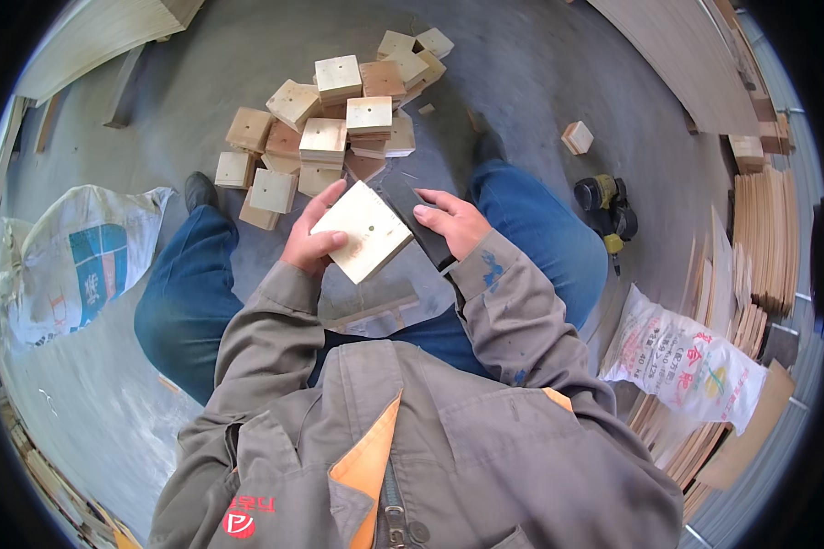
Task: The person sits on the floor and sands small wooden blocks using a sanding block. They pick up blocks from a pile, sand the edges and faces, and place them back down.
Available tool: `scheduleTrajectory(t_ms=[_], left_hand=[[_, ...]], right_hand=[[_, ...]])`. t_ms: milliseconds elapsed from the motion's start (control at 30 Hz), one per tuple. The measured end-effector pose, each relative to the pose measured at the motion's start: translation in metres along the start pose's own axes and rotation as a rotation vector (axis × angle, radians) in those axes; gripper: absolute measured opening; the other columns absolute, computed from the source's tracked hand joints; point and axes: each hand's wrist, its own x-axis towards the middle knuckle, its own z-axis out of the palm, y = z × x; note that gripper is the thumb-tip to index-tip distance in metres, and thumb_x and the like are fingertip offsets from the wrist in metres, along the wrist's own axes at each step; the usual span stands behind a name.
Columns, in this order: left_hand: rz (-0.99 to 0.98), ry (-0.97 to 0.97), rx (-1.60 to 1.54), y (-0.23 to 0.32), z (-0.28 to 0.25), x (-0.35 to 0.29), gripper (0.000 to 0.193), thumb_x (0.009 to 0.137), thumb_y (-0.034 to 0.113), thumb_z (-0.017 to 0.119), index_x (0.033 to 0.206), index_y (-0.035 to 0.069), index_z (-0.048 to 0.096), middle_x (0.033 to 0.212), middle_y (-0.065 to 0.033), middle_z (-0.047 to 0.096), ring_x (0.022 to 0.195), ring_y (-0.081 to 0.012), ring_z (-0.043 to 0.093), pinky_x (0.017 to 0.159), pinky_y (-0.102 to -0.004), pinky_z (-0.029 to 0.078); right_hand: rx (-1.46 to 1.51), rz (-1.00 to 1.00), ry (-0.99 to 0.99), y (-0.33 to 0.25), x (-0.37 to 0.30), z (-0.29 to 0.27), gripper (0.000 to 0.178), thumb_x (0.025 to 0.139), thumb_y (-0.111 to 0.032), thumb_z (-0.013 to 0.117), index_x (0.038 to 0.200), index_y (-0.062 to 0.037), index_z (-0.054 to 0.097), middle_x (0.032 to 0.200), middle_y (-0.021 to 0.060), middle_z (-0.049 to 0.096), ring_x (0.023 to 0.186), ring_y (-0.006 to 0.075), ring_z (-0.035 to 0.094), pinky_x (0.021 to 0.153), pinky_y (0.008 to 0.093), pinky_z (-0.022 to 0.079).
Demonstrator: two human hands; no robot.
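My left hand [313, 240] grips a pale square wooden block [368, 252] with a small dark hole near its middle. Its thumb lies on the upper face and the fingers go round the far left side. In my right hand [460, 225] is a dark, flat rectangular block [416, 218], held by thumb and fingers. The dark block's long side lies along the right edge of the wooden block, seemingly touching it; whether its face is abrasive I cannot tell. Beyond both hands, a heap of similar square wooden blocks [322, 137] rests on the floor, some stacked, some tilted.
A lone wooden block [577, 137] and a yellow-and-black power drill [604, 209] lie to the right. White printed sacks lie left [73, 261] and right [687, 361]. Thin board stacks [764, 238] line the right side. Between my legs is a flat piece [375, 304].
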Motion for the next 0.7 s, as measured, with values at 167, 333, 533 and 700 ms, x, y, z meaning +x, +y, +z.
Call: scheduleTrajectory(t_ms=[167, 333, 533, 700], left_hand=[[0.087, 0.275, -0.236, -0.012, -0.006, 0.003, 0.084, 0.085, 0.023, 0.079, 0.152, -0.006, 0.036, 0.131, -0.0201, 0.062, 0.123, -0.0309, 0.063, 0.108, -0.0443, 0.051], [-0.092, 0.261, -0.499, -0.013, 0.006, -0.004, 0.058, 0.096, 0.027, 0.069, 0.142, -0.002, 0.048, 0.136, -0.019, 0.062, 0.125, -0.0308, 0.063, 0.109, -0.0459, 0.051], [-0.2, 0.392, -0.361, 0.016, 0.042, -0.014, 0.065, 0.093, 0.043, 0.071, 0.145, 0.01, 0.049, 0.134, -0.0138, 0.063, 0.123, -0.0299, 0.062, 0.104, -0.048, 0.051], [-0.22, 0.386, -0.233, 0.006, 0.03, -0.014, 0.07, 0.085, 0.026, 0.081, 0.146, 0.014, 0.048, 0.132, -0.0117, 0.063, 0.12, -0.0273, 0.063, 0.101, -0.0468, 0.051]], right_hand=[[0.106, -0.045, 0.002, 0.013, 0.008, 0.011, 0.053, 0.101, -0.022, 0.065, 0.145, 0.0031, 0.052, 0.127, 0.0148, 0.066, 0.108, 0.0164, 0.064, 0.096, 0.0287, 0.05], [0.134, -0.016, 0.034, 0.016, 0.01, 0.02, 0.054, 0.101, -0.02, 0.066, 0.147, 0.0031, 0.05, 0.127, 0.0154, 0.066, 0.11, 0.0159, 0.064, 0.098, 0.0292, 0.05], [0.181, -0.066, 0.123, 0.032, 0.019, 0.032, 0.053, 0.101, -0.018, 0.065, 0.147, 0.0038, 0.049, 0.126, 0.0144, 0.066, 0.112, 0.0162, 0.063, 0.099, 0.0298, 0.049], [0.309, -0.044, 0.116, 0.032, 0.025, 0.035, 0.05, 0.102, -0.015, 0.063, 0.146, 0.0056, 0.049, 0.13, 0.013, 0.064, 0.117, 0.0172, 0.062, 0.1, 0.0304, 0.05]])
